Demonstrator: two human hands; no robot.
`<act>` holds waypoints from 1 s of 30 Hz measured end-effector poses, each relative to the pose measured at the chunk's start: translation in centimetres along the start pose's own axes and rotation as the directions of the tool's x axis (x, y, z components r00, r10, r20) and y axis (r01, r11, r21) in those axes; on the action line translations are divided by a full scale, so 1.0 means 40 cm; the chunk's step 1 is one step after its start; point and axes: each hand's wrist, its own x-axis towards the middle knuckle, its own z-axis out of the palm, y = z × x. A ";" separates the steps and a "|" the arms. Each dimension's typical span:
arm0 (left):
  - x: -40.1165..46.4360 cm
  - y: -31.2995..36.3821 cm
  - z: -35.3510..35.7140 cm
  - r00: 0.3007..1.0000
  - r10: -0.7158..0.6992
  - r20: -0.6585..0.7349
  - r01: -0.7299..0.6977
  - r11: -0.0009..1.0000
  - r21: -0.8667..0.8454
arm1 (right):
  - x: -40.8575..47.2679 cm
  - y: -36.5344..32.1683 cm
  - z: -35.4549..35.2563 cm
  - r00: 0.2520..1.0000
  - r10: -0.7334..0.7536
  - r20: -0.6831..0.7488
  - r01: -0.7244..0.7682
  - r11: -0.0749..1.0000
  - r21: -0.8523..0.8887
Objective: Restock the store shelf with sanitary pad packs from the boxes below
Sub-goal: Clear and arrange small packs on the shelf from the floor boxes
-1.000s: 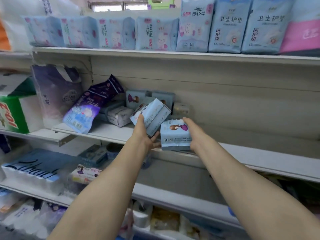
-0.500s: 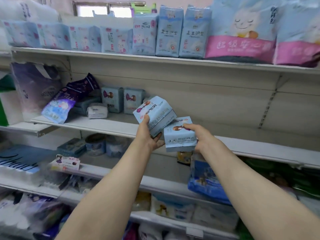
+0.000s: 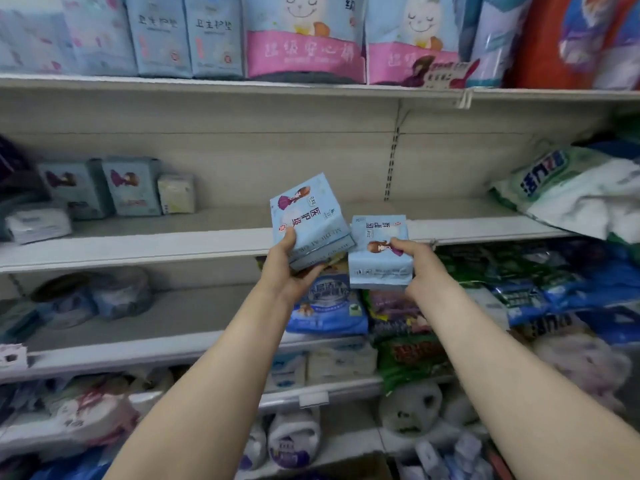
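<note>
Hands at frame centre each grip light-blue sanitary pad packs, the left hand (image 3: 289,268) a tilted stack of packs (image 3: 306,216), the right hand (image 3: 420,263) one pack (image 3: 377,251), before the middle shelf (image 3: 138,245).

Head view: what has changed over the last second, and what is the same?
The view swung right along the shelf. Both hands came with it: the left hand with its stacked blue packs, the right hand with one blue pack, lifted off the shelf edge. Each grip is unchanged; nothing was released or shelved.
</note>
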 end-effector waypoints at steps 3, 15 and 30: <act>-0.003 -0.079 0.059 0.994 -0.069 0.088 0.063 0.996 0.068 | -0.028 -0.018 -0.123 0.993 -0.021 -0.117 0.025 0.999 0.028; -0.018 -0.359 0.156 0.892 -0.405 0.202 0.347 0.898 0.270 | -0.147 0.033 -0.485 0.918 0.004 -0.397 0.099 0.966 0.238; 0.053 -0.690 0.168 0.703 -0.709 0.057 0.561 0.602 0.568 | -0.214 0.195 -0.717 0.809 0.102 -0.579 0.164 0.907 0.388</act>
